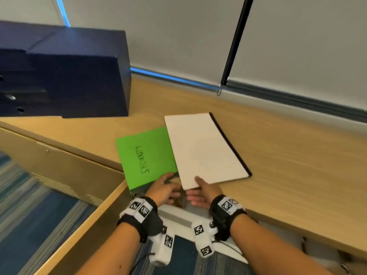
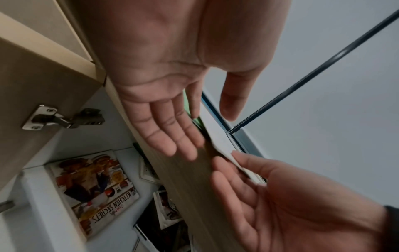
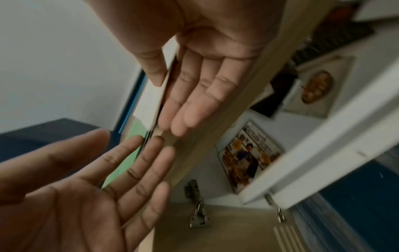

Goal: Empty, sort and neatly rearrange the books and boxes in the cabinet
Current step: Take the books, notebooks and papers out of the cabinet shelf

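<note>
The green book (image 1: pixel 146 157) lay flat on the wooden cabinet top (image 1: pixel 278 155), and it had black writing by hand on its cover, but the letters were upside down and too messy to read for sure. Right beside it, and partly on top of its edge, lay the white book (image 1: pixel 204 149) with a thin black spine on its far side. The left hand (image 1: pixel 164 190) was at the near corner of the green book with its fingers straight and spread, thumb up on the cover; it was not wrapped around anything. The right hand (image 1: pixel 200 192) was at the near edge of the white book, thumb on top and straight fingers below, so the book's corner sat between them in a light pinch. Below both hands, inside the open cabinet, a cookbook (image 2: pixel 95 191) lay flat with "KITCHEN SECRETS" printed on its cover, along with pictures of food and a person. More books (image 2: pixel 170 209) lay near it, too dark to read. Far past the left hand, a big dark blue box (image 1: pixel 65 76) sat on the same top.
</note>
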`<state>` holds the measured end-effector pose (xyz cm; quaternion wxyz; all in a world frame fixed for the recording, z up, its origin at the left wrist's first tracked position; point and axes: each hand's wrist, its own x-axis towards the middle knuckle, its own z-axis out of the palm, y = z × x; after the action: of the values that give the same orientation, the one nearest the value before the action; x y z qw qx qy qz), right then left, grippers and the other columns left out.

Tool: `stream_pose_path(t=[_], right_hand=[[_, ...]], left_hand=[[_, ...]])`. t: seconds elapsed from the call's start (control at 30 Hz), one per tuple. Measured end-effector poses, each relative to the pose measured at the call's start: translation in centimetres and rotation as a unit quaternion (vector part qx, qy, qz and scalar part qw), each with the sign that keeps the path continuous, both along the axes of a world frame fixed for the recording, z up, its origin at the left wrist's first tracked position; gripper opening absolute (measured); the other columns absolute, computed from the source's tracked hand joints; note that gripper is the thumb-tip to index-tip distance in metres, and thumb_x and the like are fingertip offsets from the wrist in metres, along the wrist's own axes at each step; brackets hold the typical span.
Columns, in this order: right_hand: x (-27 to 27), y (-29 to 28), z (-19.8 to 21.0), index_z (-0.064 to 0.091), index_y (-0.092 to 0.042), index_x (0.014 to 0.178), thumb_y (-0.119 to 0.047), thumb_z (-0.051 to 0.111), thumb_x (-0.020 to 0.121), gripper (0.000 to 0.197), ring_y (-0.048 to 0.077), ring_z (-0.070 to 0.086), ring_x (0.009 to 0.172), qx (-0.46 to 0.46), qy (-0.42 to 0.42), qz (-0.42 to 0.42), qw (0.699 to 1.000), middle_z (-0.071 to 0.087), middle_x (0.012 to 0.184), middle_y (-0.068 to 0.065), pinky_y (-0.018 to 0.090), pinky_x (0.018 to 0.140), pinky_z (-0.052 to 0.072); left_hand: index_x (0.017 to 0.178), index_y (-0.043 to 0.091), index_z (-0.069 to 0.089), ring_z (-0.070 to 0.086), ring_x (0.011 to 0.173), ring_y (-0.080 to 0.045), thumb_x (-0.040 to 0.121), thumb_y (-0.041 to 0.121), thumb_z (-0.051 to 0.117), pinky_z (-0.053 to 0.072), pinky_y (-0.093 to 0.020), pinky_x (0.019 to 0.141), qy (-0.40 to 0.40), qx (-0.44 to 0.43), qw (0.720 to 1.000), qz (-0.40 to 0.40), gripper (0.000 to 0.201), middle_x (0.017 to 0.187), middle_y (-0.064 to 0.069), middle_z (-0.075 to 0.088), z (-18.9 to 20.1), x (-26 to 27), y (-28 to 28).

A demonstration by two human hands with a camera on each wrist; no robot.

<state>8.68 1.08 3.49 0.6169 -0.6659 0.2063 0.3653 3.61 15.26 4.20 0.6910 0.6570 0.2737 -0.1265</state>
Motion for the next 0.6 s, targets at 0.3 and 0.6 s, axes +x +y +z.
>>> stream_pose_path(t=[0.3, 0.6], right_hand=[[0.3, -0.4, -0.3, 0.066, -0.005, 0.076, -0.051, 0.047, 0.096, 0.054, 0.024, 0.067, 0.054, -0.112, -0.102, 0.112, 0.982, 0.074, 0.074, 0.017, 0.026, 0.048, 0.051], [-3.4, -5.8, -6.1, 0.067, -0.010, 0.085, -0.042, 0.052, 0.097, 0.038, 0.020, 0.063, 0.055, -0.077, -0.136, 0.098, 0.983, 0.071, 0.076, 0.010, 0.026, 0.051, 0.047]], left_hand=[[0.120, 0.020, 0.053, 0.063, 0.068, -0.014, 0.097, 0.011, 0.051, 0.042, -0.024, 0.058, -0.048, 0.025, 0.998, 0.029, 0.025, 0.080, -0.002, 0.068, -2.1, 1.5, 1.9], [0.089, 0.018, 0.057, 0.062, 0.072, -0.014, 0.097, 0.009, 0.049, 0.042, -0.025, 0.060, -0.055, 0.018, 0.998, 0.010, 0.014, 0.086, -0.005, 0.068, -5.9, -2.7, -4.5]])
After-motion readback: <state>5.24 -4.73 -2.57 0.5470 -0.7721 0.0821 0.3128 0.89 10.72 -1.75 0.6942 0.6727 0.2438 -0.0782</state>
